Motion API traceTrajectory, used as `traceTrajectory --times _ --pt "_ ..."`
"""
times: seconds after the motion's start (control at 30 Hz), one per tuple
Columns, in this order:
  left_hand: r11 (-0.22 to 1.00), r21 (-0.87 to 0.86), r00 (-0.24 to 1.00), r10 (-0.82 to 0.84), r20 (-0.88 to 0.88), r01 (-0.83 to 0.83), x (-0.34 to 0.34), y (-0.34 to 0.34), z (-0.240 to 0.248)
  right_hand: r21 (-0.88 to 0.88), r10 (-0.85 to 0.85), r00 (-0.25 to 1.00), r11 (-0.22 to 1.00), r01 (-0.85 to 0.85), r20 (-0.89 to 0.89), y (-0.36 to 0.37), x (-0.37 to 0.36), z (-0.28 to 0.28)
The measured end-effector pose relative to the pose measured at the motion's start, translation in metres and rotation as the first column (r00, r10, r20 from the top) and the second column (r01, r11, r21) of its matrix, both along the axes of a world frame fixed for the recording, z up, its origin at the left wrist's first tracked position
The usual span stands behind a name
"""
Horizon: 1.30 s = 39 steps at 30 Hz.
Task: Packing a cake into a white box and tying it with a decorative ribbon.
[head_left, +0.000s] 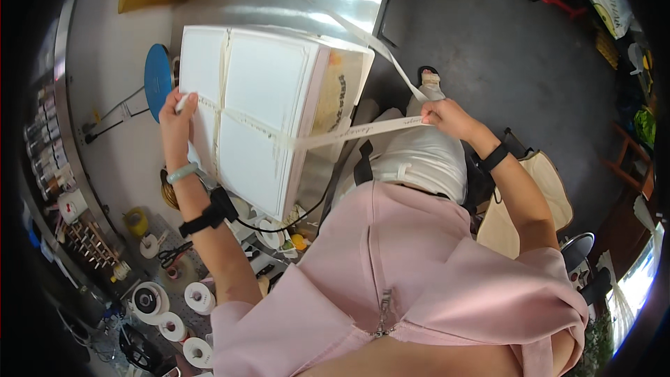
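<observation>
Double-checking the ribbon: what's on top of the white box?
Pale ribbon crosses the white box both ways. What lies beneath the ribbon and behind the left hand is hidden.

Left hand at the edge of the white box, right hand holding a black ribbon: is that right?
Not quite: the head view shows the ribbon is whitish, not black. The left hand is at the edge of the white box, and the right hand holds the ribbon.

Box (265, 84) smooth matt cardbd; ribbon (363, 130) smooth cloth; tbl (244, 0) glossy metal w/ bright streaks
</observation>
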<state>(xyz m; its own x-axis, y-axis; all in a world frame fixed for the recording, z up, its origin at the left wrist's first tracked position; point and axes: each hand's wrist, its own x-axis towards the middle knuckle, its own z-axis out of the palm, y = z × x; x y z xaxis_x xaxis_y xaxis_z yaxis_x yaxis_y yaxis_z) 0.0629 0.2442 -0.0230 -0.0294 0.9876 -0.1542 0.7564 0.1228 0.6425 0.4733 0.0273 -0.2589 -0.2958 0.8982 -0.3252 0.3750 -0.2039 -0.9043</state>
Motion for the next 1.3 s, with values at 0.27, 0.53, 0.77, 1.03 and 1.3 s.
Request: traceTrajectory --times 0.27,0.53,0.77,1.03,1.3 --pt "0.996 0.058 0.953 0.048 0.298 -0.068 -0.003 -0.014 -0.01 0.01 0.095 0.982 0.995 -0.097 0.161 0.034 0.016 -0.006" --pt "0.991 0.088 0.947 0.065 0.316 -0.097 0.003 -0.013 -0.01 -0.004 0.264 0.964 0.964 -0.264 0.014 0.023 -0.037 -0.046" --pt "0.973 0.179 0.945 0.084 0.315 -0.146 -0.012 -0.011 -0.018 0.048 0.401 0.916 0.915 -0.4 -0.018 0.018 -0.053 -0.042" --pt "0.981 0.144 0.949 0.083 0.303 -0.132 -0.017 -0.012 -0.016 0.16 0.343 0.934 0.921 -0.356 0.104 0.045 -0.072 -0.051" --pt "0.959 0.247 0.971 0.079 0.224 -0.135 0.002 -0.016 -0.02 0.009 -0.054 0.987 0.998 0.056 -0.154 0.082 -0.11 -0.05"
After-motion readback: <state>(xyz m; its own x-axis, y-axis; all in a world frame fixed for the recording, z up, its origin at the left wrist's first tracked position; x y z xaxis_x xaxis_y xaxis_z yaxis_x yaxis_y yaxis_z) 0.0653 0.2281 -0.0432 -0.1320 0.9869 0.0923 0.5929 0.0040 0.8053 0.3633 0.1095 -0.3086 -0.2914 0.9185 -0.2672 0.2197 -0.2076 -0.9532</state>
